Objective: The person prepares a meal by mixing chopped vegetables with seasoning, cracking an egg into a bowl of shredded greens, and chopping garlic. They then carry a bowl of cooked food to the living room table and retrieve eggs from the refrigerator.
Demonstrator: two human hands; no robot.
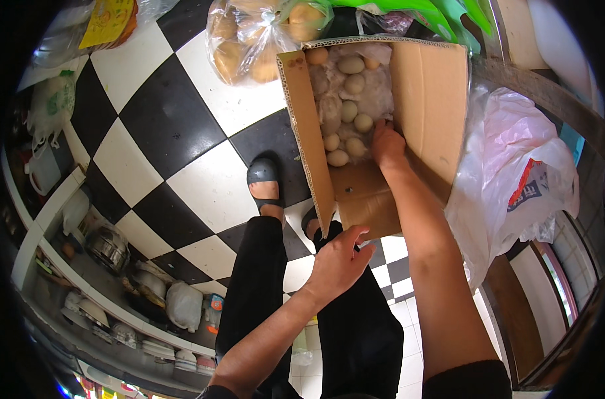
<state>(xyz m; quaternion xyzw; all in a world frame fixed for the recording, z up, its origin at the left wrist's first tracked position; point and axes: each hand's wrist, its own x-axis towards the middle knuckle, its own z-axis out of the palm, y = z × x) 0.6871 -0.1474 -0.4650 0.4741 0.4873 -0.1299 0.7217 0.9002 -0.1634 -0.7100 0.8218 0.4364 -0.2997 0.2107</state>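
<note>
My right hand [388,144] reaches down into an open cardboard box [429,109], beside its right wall. Its fingertips are near the plastic lining and partly hidden, so whether they grip anything cannot be told. Several pale eggs [363,122] and a few browner ones, such as the brown egg [317,56], lie in the box on crumpled clear plastic [374,95]. Close to the box's near flap [369,219], my left hand [339,259] hovers with fingers apart and nothing in it. I cannot tell whether it touches the cardboard.
A clear bag of potatoes [267,40] sits past the box's left corner. To the right bulges a white plastic bag [521,159]. Tiled shelves [118,299] at left hold bowls, plates and a metal pot [108,249]. My shoe [262,172] stands on the checkered floor [168,114].
</note>
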